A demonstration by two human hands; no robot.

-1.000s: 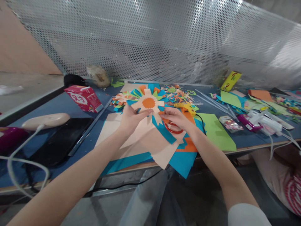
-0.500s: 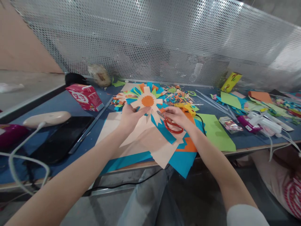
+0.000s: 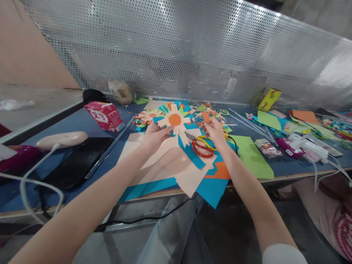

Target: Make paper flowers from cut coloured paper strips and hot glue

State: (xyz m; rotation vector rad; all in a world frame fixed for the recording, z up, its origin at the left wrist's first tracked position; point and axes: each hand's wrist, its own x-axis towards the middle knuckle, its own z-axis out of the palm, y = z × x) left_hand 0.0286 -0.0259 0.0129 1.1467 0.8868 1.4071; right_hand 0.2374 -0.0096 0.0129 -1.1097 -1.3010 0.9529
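A layered paper flower (image 3: 175, 120) has an orange jagged centre, pale strips around it, and blue and green strips behind. My left hand (image 3: 158, 137) pinches its lower left edge between thumb and fingers. To the right, my right hand (image 3: 215, 131) is closed on a small orange paper piece (image 3: 205, 117), which points upward from the fingertips. Below that hand lie red-handled scissors (image 3: 202, 151), and a yellow tool (image 3: 206, 141) with a black cord, partly hidden by the hand. Pale paper sheets (image 3: 154, 161) and blue paper strips lie under both hands.
A pink box (image 3: 104, 116), a black phone (image 3: 79, 161) and a white corded device (image 3: 62, 139) are at left. Paper scraps (image 3: 217, 110) pile behind the hands. Green paper (image 3: 254, 157), chargers (image 3: 308, 145) and a yellow box (image 3: 270, 99) are at right. A perforated metal panel (image 3: 170, 55) stands behind.
My right hand has moved right and slightly up, away from the flower, with the orange paper piece. The yellow tool now shows beside the scissors. My left hand still holds the flower.
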